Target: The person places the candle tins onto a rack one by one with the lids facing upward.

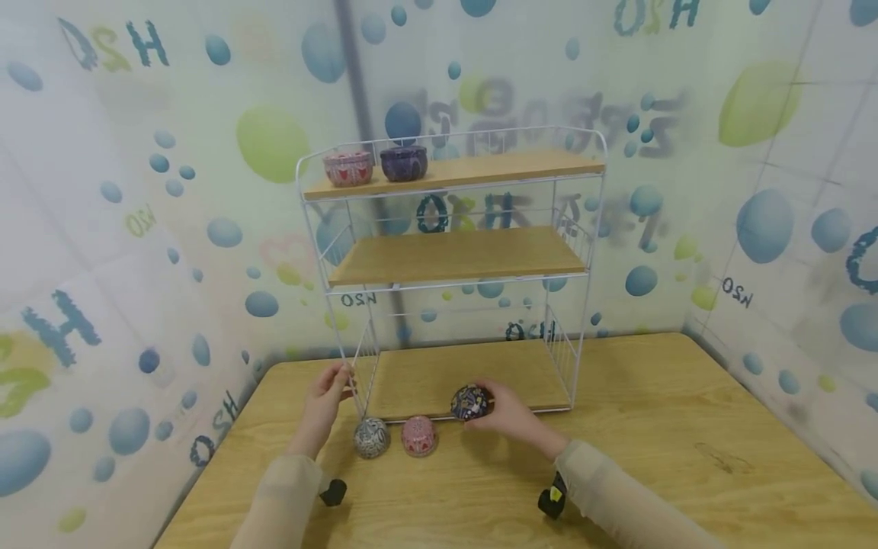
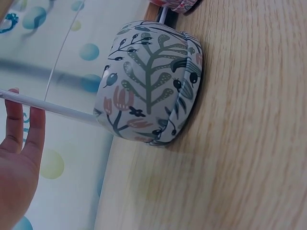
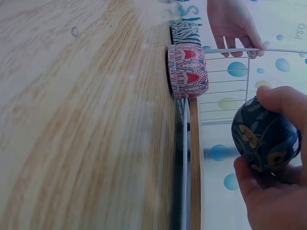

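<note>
My right hand [image 1: 506, 412] grips a small round tin [image 1: 470, 402], dark blue with a floral pattern, over the front edge of the bottom shelf. The right wrist view shows thumb and fingers on either side of that dark tin [image 3: 266, 135]. My left hand [image 1: 331, 390] holds the white front-left post [image 2: 67, 111] of a three-tier wire rack. Before the rack on the table are a white tin with grey leaves [image 1: 371, 438] and a pink-red patterned tin [image 1: 419, 436], side by side. The white tin [image 2: 148, 81] fills the middle of the left wrist view.
The rack's top shelf [image 1: 507, 165] carries a pink tin [image 1: 348, 168] and a dark purple tin [image 1: 404, 163] at its left end. Below are the wooden middle shelf [image 1: 459, 255] and bottom shelf [image 1: 411, 374]. The wooden table [image 1: 658, 442] meets patterned curtains behind.
</note>
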{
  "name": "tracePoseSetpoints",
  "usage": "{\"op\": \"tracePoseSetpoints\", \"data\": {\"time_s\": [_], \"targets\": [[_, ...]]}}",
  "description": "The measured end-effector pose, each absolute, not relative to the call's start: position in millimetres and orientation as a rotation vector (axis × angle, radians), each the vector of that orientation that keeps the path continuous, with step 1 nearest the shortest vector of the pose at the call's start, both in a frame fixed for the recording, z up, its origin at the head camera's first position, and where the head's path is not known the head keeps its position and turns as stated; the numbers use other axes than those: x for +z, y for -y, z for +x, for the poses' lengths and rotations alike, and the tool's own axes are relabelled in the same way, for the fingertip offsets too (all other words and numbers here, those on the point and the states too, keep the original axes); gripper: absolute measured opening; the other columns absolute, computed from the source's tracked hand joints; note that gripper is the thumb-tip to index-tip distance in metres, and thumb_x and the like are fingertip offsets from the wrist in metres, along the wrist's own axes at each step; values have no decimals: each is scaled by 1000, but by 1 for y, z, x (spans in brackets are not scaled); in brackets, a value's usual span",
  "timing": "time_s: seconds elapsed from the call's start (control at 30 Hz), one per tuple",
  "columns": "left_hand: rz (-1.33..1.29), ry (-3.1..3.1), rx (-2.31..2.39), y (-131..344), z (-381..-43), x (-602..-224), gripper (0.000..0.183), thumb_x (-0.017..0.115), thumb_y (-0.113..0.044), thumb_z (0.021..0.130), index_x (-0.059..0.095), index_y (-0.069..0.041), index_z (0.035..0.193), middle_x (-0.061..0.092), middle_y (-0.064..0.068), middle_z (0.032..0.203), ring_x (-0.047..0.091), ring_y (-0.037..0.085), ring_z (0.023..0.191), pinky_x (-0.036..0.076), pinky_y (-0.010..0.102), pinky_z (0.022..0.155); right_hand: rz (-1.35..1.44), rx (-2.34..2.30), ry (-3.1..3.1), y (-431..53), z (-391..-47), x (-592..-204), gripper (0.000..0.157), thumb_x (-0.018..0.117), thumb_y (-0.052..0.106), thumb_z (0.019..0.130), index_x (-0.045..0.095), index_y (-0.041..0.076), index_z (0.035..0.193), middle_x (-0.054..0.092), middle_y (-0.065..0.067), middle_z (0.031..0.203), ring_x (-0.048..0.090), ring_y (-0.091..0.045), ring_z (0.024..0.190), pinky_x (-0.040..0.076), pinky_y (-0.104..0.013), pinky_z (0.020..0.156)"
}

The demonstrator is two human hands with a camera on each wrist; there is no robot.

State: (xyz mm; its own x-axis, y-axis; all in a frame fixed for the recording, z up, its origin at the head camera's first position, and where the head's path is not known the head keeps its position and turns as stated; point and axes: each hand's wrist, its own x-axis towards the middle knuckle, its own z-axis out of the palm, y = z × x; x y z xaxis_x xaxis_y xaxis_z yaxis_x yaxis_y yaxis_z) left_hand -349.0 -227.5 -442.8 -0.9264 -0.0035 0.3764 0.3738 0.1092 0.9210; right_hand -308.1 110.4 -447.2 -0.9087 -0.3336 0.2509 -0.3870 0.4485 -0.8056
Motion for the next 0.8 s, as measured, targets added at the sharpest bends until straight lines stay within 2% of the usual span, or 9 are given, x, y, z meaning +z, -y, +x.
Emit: {"op": "tracePoseSetpoints", "data": {"time_s": [0.13, 0.33, 0.47, 0.8], "targets": [[-364, 2099, -1917, 226, -348, -441, 22, 47, -22, 104, 57, -2, 101, 58, 0, 94, 57, 21, 89, 55, 31, 79, 658, 1487, 2627, -111, -308, -449, 77, 84, 12, 71, 46, -11, 133, 57, -23, 122, 58, -36, 108, 50, -46, 91], [-353, 2133, -1934, 219, -332, -422, 21, 44, -15, 105, 54, 4, 104, 56, 0, 93, 56, 26, 91, 54, 38, 83, 678, 1532, 2621, -113, -308, -450, 78, 83, 11, 71, 44, -11, 134, 56, -23, 123, 57, -36, 109, 50, -47, 91], [-349, 2130, -1932, 217, -329, -420, 19, 44, -12, 105, 54, 3, 103, 57, 0, 92, 55, 29, 92, 54, 38, 83, 684, 1562, 2612, -115, -308, -450, 76, 82, 10, 71, 45, -10, 133, 56, -22, 123, 57, -35, 109, 49, -46, 92], [-351, 2115, -1935, 216, -328, -418, 17, 44, -12, 104, 55, 1, 101, 57, -1, 90, 55, 21, 88, 55, 35, 80, 674, 1552, 2632, -116, -309, -447, 76, 84, 16, 70, 48, -7, 132, 58, -20, 121, 58, -34, 108, 49, -46, 93]]}}
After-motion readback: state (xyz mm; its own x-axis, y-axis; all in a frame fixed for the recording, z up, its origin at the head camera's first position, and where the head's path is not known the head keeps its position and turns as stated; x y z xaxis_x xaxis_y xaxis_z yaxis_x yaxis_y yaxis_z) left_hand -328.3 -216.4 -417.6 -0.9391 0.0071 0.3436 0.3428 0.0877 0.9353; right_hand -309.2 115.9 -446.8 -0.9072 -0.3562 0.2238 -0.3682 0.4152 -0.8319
